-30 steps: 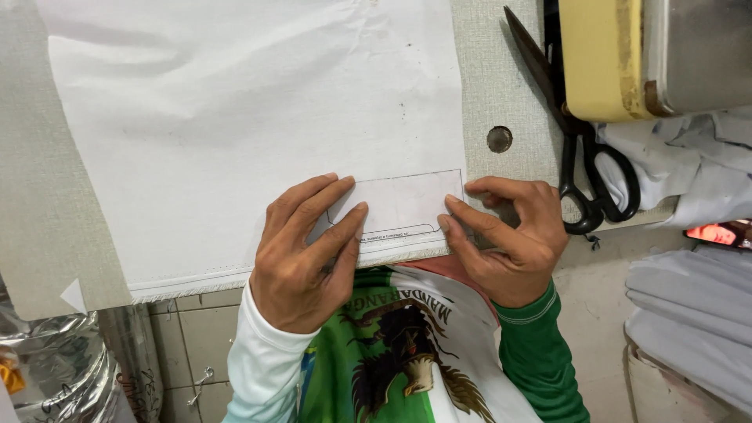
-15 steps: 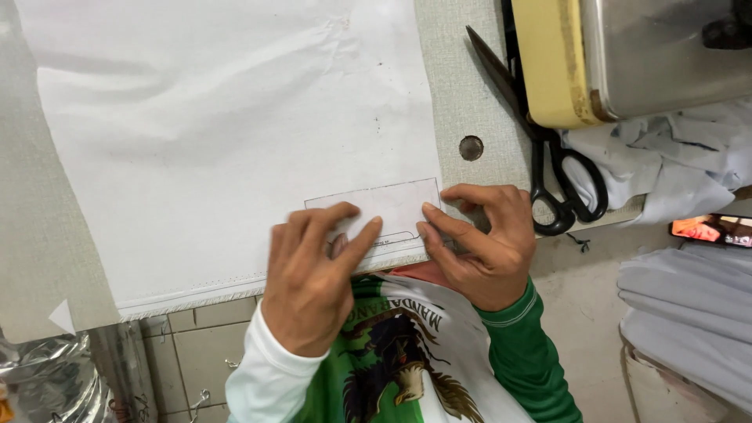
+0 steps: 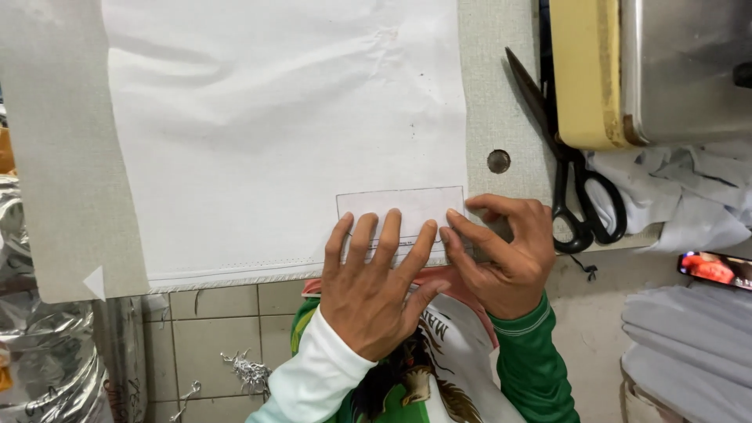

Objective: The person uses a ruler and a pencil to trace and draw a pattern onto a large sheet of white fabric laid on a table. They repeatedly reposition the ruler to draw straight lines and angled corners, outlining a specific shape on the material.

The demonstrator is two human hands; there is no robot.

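Note:
A large white cloth (image 3: 282, 133) lies flat on a grey table (image 3: 59, 196). Near its lower right corner rests a small white rectangular piece with a dark outline (image 3: 399, 207). My left hand (image 3: 376, 286) lies flat on the lower part of that piece, fingers spread. To the right, my right hand (image 3: 505, 254) presses its fingertips on the piece's right edge at the cloth's corner. Neither hand grips anything.
Black scissors (image 3: 576, 176) lie on the table right of the cloth, beside a round hole (image 3: 498, 161). A yellow and metal sewing machine base (image 3: 627, 70) fills the upper right. White fabric pieces (image 3: 689, 196) hang at the right. A tiled floor (image 3: 227, 329) lies below.
The view shifted so the cloth sits further right. My left hand flattened and spread its fingers over the small piece; my right hand stays at its right edge.

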